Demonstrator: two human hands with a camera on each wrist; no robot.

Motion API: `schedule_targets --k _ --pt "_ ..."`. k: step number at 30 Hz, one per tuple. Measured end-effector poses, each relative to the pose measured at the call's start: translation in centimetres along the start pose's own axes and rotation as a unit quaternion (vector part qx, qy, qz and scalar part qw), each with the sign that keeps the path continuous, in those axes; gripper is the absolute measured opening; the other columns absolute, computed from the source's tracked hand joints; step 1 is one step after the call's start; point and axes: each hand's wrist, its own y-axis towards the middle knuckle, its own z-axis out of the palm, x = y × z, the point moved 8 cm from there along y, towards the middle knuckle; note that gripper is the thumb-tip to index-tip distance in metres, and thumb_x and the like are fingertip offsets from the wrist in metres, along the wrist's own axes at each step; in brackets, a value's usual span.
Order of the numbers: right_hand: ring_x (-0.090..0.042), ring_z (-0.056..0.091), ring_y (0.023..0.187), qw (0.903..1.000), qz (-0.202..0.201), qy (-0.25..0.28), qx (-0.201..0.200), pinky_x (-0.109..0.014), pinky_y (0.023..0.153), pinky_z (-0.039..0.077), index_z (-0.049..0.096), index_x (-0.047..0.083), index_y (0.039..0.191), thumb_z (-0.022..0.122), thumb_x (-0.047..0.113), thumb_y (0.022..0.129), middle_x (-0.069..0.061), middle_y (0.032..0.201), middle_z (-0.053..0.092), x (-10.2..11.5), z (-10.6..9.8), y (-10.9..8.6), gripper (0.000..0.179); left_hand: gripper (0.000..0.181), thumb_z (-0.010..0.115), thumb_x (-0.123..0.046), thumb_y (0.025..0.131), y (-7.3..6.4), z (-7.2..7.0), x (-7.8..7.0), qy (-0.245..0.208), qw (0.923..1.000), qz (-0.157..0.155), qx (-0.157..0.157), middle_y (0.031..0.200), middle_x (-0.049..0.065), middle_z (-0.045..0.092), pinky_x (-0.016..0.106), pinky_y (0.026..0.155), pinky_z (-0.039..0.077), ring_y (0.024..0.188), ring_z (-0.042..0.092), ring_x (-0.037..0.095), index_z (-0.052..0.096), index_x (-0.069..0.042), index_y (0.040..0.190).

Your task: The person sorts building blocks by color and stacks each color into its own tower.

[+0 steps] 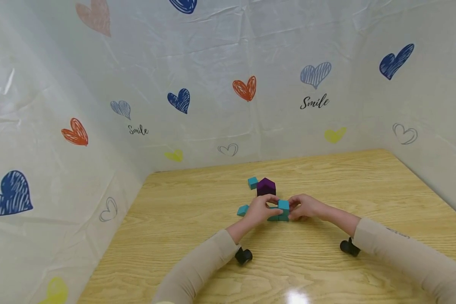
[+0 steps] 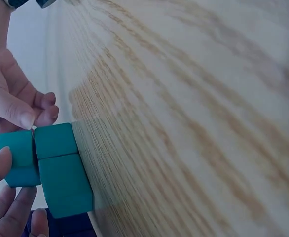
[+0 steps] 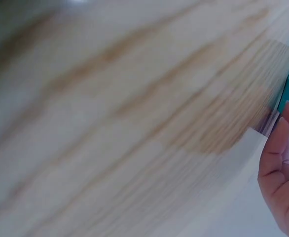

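In the head view, my left hand [image 1: 257,210] pinches a teal block [image 1: 283,204] between thumb and fingers. That block sits at the top of a small teal group, over a teal cube [image 2: 56,140] standing beside a longer teal block [image 2: 65,185], as the left wrist view shows. My right hand [image 1: 305,207] is at the right side of the group, fingers loosely bent, its thumb tip right at the held block's edge. Behind my left hand stands a dark purple block [image 1: 266,185] with a peaked top, its lower part partly hidden.
A small teal cube [image 1: 252,183] lies at the back, beside the purple block. Left of my left hand is a teal wedge-like block [image 1: 242,210]. The wooden table [image 1: 197,198] meets a white sheet [image 1: 213,126] printed with hearts at the back and sides.
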Motion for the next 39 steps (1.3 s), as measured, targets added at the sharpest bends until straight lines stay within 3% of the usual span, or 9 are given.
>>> schedule_targets --k 10,16,28,39 --pt "-0.023 0.058 0.090 0.9969 -0.060 -0.048 -0.020 -0.032 0.072 0.049 0.057 -0.003 0.111 0.071 0.018 0.079 -0.015 0.105 0.059 1.4 -1.0 -0.5 0.041 0.033 0.072 -0.024 0.079 -0.1 0.0 0.2 -0.002 0.9999 -0.008 -0.009 0.103 0.000 0.066 0.019 0.063 0.044 0.074 0.051 0.006 0.063 -0.013 0.109" --pt "-0.029 0.059 0.093 0.9943 -0.091 -0.047 -0.029 -0.034 0.074 0.050 0.057 -0.005 0.110 0.071 0.017 0.080 -0.016 0.103 0.059 2.0 -1.1 -0.7 0.039 0.033 0.073 -0.023 0.078 -0.1 0.0 0.2 -0.002 0.9999 -0.010 -0.013 0.102 0.001 0.066 0.019 0.064 0.044 0.075 0.052 0.007 0.063 -0.012 0.108" --pt "-0.018 0.057 0.086 0.9952 -0.086 -0.030 -0.035 -0.031 0.067 0.049 0.057 -0.006 0.112 0.069 0.020 0.083 -0.017 0.106 0.058 1.7 -1.4 -0.6 0.041 0.034 0.073 -0.025 0.078 0.1 0.1 0.5 -0.002 0.9997 -0.022 -0.010 0.102 -0.002 0.066 0.019 0.064 0.044 0.074 0.051 0.006 0.063 -0.015 0.109" --pt "-0.018 0.059 0.078 0.9965 -0.072 -0.018 -0.038 -0.032 0.063 0.050 0.056 -0.008 0.113 0.068 0.016 0.083 -0.019 0.106 0.059 1.7 -1.3 -0.7 0.041 0.035 0.071 -0.018 0.080 -0.7 -0.7 0.4 -0.018 0.9996 -0.017 -0.017 0.102 0.002 0.066 0.020 0.063 0.043 0.074 0.051 0.010 0.062 -0.010 0.113"
